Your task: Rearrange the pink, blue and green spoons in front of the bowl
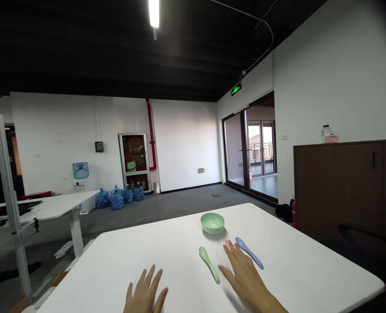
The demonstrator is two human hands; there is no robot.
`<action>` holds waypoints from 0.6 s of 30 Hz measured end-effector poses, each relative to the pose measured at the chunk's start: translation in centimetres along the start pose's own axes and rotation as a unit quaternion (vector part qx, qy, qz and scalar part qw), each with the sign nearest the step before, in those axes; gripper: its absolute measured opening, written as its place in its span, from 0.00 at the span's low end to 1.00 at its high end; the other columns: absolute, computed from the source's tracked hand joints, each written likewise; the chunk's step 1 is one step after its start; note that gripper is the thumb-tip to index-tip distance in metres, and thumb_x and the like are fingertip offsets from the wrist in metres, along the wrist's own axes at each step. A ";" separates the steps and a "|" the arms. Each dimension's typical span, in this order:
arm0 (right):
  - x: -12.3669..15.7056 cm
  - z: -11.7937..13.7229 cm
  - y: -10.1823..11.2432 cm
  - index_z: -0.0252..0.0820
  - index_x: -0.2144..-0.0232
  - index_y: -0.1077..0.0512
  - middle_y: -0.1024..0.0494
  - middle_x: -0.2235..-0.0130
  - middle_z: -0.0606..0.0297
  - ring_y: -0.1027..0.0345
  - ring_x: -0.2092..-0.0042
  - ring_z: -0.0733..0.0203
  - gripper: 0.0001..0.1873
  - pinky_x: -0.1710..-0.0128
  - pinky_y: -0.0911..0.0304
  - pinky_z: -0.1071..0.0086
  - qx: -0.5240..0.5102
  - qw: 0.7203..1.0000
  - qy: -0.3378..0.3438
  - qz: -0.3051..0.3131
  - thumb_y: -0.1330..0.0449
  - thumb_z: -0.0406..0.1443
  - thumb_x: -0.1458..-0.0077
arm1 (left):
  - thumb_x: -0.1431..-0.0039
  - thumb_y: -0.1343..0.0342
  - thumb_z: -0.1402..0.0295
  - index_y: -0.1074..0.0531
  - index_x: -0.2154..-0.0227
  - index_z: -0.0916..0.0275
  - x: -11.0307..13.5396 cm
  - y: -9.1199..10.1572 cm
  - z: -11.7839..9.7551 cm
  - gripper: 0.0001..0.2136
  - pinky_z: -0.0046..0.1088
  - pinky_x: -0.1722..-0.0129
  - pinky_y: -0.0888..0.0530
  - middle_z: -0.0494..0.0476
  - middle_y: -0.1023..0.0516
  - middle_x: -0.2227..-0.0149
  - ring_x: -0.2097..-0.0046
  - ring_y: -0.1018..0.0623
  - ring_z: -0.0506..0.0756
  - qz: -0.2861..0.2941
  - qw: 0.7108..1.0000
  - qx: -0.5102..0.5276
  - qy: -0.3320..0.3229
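A green bowl (pixel 212 224) stands upright on the white table (pixel 179 256). Nearer to me lie a green spoon (pixel 209 265) and a blue spoon (pixel 250 253), both slanting toward the lower right. My right hand (pixel 245 276) reaches between these two spoons with its fingers stretched out. A bit of something pink (pixel 228 244) shows at its fingertips, perhaps another spoon's end; the rest is hidden under the hand. Over the table's near left part, my left hand (pixel 143 293) is spread open, holding nothing.
Behind the table, blue water jugs (pixel 116 198) stand on the floor beside a water dispenser (pixel 81 187). A second white table (pixel 55 204) is at left. To the right stands a brown cabinet (pixel 339 187). Glass doors (pixel 245 152) are in the far corner.
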State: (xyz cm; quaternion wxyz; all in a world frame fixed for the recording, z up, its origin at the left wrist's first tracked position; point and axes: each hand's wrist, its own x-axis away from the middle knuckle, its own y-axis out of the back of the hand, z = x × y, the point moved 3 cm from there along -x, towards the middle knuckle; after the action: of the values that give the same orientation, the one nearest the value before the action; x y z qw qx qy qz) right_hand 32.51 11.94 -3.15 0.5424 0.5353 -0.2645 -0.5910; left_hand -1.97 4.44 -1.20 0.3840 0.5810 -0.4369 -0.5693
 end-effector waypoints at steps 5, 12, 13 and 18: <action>0.9 -1.5 0.0 0.50 0.28 0.45 0.49 0.26 0.63 0.57 0.25 0.45 0.39 0.32 0.43 0.48 0.002 1.000 0.013 -0.023 0.57 0.58 0.34 | 0.32 0.60 0.56 0.37 0.34 0.49 0.1 -0.1 0.0 0.25 0.59 0.34 0.34 0.54 0.36 0.29 0.29 0.38 0.66 0.017 1.000 0.001 0.008; 1.3 -1.9 -0.4 0.52 0.26 0.51 0.49 0.26 0.66 0.55 0.26 0.46 0.38 0.33 0.41 0.49 0.000 0.999 0.029 -0.045 0.56 0.56 0.33 | 0.32 0.60 0.56 0.36 0.35 0.49 0.3 0.3 -0.2 0.25 0.59 0.34 0.35 0.54 0.37 0.29 0.28 0.38 0.65 0.025 1.000 0.001 0.018; 1.3 -1.9 -0.4 0.52 0.26 0.50 0.48 0.26 0.65 0.55 0.26 0.46 0.38 0.33 0.41 0.49 -0.001 0.999 0.029 -0.044 0.56 0.56 0.33 | 0.32 0.59 0.56 0.36 0.35 0.49 0.4 0.4 -0.2 0.25 0.59 0.34 0.35 0.54 0.37 0.29 0.28 0.38 0.66 0.026 0.999 0.003 0.019; 1.2 -1.5 -0.2 0.51 0.28 0.45 0.49 0.26 0.63 0.54 0.26 0.44 0.37 0.34 0.39 0.49 -0.009 0.999 0.027 -0.030 0.54 0.55 0.33 | 0.32 0.59 0.56 0.35 0.35 0.49 0.4 0.6 -0.4 0.25 0.60 0.33 0.36 0.55 0.36 0.29 0.29 0.38 0.66 0.019 0.999 0.015 0.024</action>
State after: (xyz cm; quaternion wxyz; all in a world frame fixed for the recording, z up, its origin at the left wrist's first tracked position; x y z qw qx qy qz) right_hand 33.99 11.27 -4.18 0.5356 0.5540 -0.2283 -0.5950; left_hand -1.65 3.83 -0.79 0.3961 0.5918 -0.4469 -0.5415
